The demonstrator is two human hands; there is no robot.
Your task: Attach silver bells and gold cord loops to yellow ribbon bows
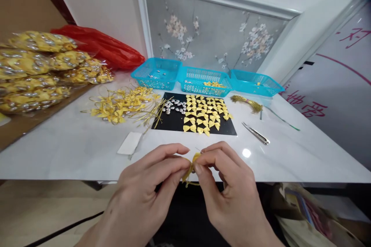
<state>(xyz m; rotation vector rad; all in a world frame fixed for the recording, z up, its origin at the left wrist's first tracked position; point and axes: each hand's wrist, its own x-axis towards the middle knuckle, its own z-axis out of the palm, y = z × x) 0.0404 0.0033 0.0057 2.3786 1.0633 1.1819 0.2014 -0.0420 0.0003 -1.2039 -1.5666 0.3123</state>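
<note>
Just above the table's front edge, my left hand (147, 185) and my right hand (230, 183) pinch a small yellow ribbon bow (196, 157) between thumbs and fingertips. A thin gold cord (189, 183) hangs below it; the fingers hide much of the bow. Beyond the hands lies a black mat (171, 125) with rows of yellow bows (202, 114) and a cluster of silver beads (174, 106). Gold ties (150, 114) lie across the mat's left edge. To the left is a heap of yellow bows with cords (120, 104).
Three blue baskets (156, 81) stand along the wall. A metal snipping tool (256, 133) and a bundle of gold ties (246, 103) lie right of the mat. A white card (130, 143) lies left. Clear bags of bows (34, 65) and a red bag (101, 46) fill the left side.
</note>
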